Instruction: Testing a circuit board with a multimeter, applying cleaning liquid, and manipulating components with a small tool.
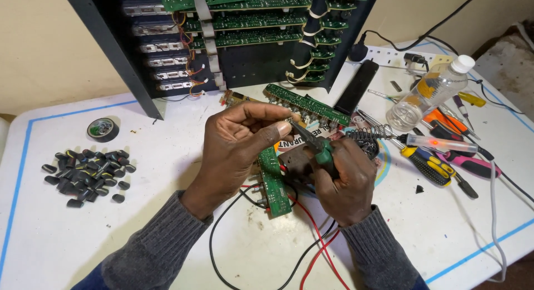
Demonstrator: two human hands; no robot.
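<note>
Left hand [236, 148] pinches something tiny at its fingertips, can't tell what. Right hand [342, 181] is wrapped around green-handled pliers [317, 145], jaws up at that pinch. Mid-table beneath them lies a narrow green circuit board [273, 181]: light, stiff, probably fragile, so I'd grip its bare edges, not the components.

Green circuit board [274, 181], black knobs [89, 170], green-handled pliers [317, 148]

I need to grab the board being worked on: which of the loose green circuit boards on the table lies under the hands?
The narrow green board running toward the person between both hands, red and black wires at its near end; the longer board lies behind, beside the rack.
</note>
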